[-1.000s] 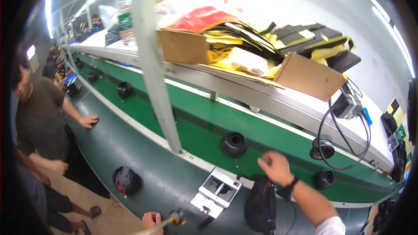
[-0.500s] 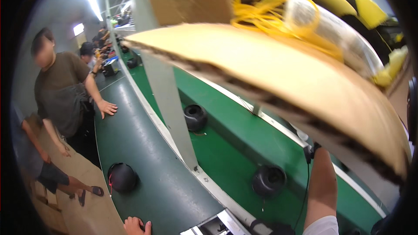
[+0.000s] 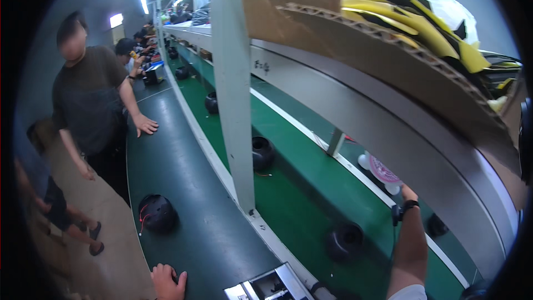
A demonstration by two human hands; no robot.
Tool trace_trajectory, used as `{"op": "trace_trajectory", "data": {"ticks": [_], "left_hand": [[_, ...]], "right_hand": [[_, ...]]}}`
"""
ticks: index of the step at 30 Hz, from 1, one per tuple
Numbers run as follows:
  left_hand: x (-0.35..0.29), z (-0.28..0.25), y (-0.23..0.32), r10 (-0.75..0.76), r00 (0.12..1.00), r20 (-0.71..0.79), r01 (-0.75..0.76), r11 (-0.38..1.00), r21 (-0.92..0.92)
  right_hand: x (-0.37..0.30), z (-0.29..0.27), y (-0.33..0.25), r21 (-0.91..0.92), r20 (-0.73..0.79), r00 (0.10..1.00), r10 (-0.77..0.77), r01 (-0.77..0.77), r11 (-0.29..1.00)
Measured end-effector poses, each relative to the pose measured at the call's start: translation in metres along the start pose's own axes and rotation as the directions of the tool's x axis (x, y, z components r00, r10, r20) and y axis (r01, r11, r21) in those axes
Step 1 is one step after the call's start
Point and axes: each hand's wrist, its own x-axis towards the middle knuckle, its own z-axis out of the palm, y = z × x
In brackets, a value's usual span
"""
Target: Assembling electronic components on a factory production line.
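Observation:
My left hand (image 3: 168, 282) rests at the near edge of the dark green worktop, fingers laid down and thumb apart. Just beyond it sits a black dome-shaped housing (image 3: 159, 214) with thin red wires on its left side. My right arm stretches under the shelf and across the green conveyor belt. My right hand (image 3: 410, 193) is beside a pink patterned disc (image 3: 383, 170) with white rounded knobs, at the belt's far rail. Its fingers are small and partly hidden, so whether they grip the disc is unclear. A black device (image 3: 396, 214) is strapped to that wrist.
Black round housings (image 3: 344, 241) stand on the green belt (image 3: 294, 211). A pale upright post (image 3: 233, 105) and shelf beam (image 3: 355, 97) stand before me; a cardboard box (image 3: 411, 61) holds yellow and black pieces. A metal fixture (image 3: 269, 289) lies near. A person (image 3: 91, 100) leans on the worktop.
My view has shifted, and the cardboard box edge sits higher, uncovering the beam and pink disc. My right hand shows more clearly. My left hand stays on the worktop.

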Motion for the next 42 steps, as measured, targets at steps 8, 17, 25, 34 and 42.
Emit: {"op": "trace_trajectory", "data": {"ticks": [8, 17, 25, 34, 42], "left_hand": [[0.010, 0.021, -0.033, 0.066, 0.997, -0.032, -0.066, 0.998, 0.000], [0.014, -0.002, -0.109, 0.504, 0.810, 0.300, -0.381, 0.841, -0.385], [-0.015, -0.029, -0.239, 0.368, 0.473, 0.801, -0.047, 0.918, -0.394], [-0.087, 0.080, -0.400, 0.273, 0.557, 0.784, -0.016, 0.948, -0.319], [-0.130, 0.071, -0.433, 0.647, 0.536, 0.542, -0.437, 0.762, -0.478]], "right_hand": [[-0.158, -0.109, -0.155, 0.465, 0.340, 0.920, 0.195, -0.345, 0.815], [-0.511, -0.331, -0.405, 0.441, 0.874, 0.472, -0.115, -0.670, 0.598], [-0.692, -0.296, -0.433, 0.256, 0.844, 0.461, -0.275, 0.105, 0.961], [-0.695, -0.283, -0.436, 0.046, 0.978, 0.167, -0.127, 0.423, 0.905], [-0.696, -0.326, -0.417, -0.055, 0.957, 0.285, -0.052, 0.355, 0.933]]}}
